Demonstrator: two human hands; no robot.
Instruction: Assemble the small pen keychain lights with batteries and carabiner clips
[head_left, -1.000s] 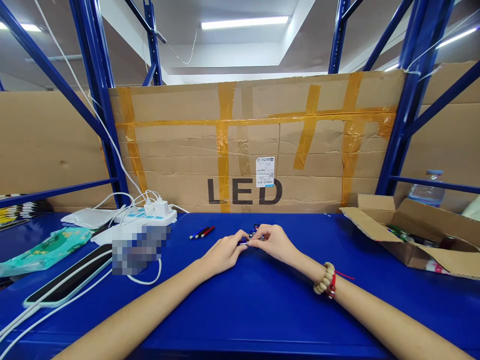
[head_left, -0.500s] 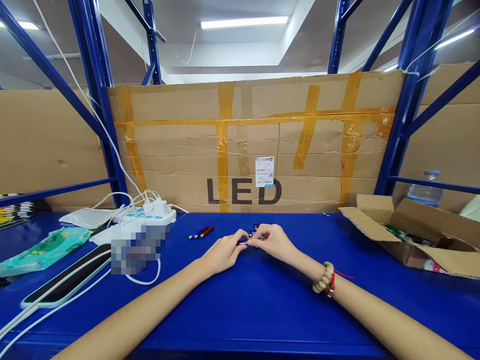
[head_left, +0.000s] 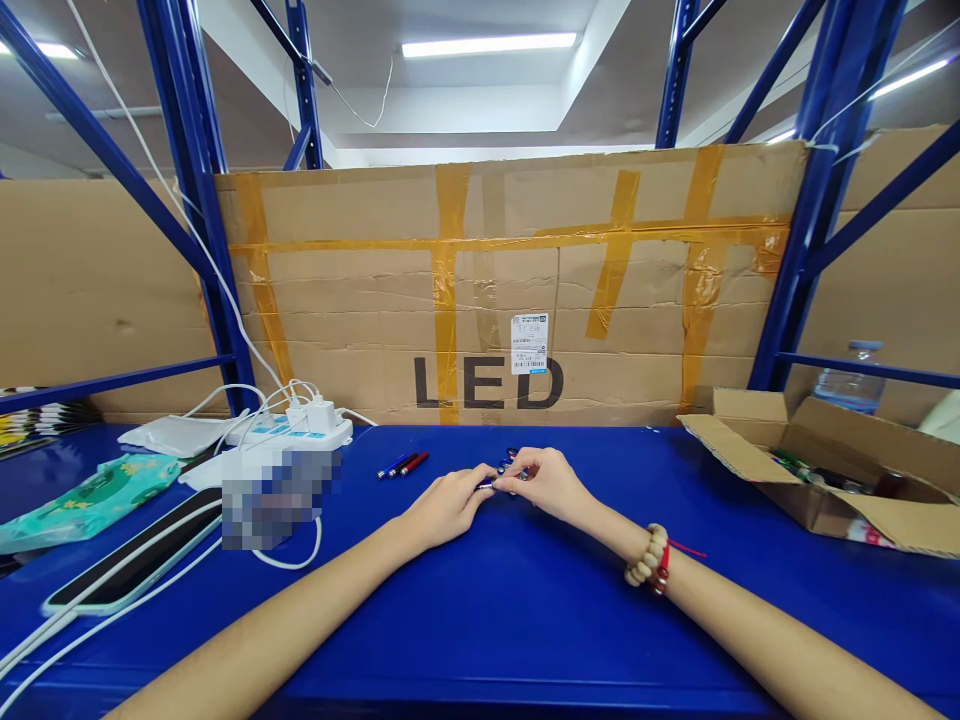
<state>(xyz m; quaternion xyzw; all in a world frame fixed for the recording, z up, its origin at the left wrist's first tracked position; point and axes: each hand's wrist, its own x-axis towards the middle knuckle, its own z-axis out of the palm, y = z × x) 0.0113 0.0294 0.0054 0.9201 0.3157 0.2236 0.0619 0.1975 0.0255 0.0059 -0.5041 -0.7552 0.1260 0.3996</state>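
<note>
Pinched between both sets of fingertips, a small blue pen-shaped piece (head_left: 486, 485) sits just above the blue tabletop (head_left: 480, 610).

I have my left hand (head_left: 444, 508) closed on its near end and my right hand (head_left: 546, 484) closed on the far end, thumbs touching. Just behind the grip lies a small cluster of similar pieces (head_left: 508, 460); further left of it three pens (head_left: 403, 464) lie side by side. Well off to the right stands an open cardboard box (head_left: 832, 470).
</note>
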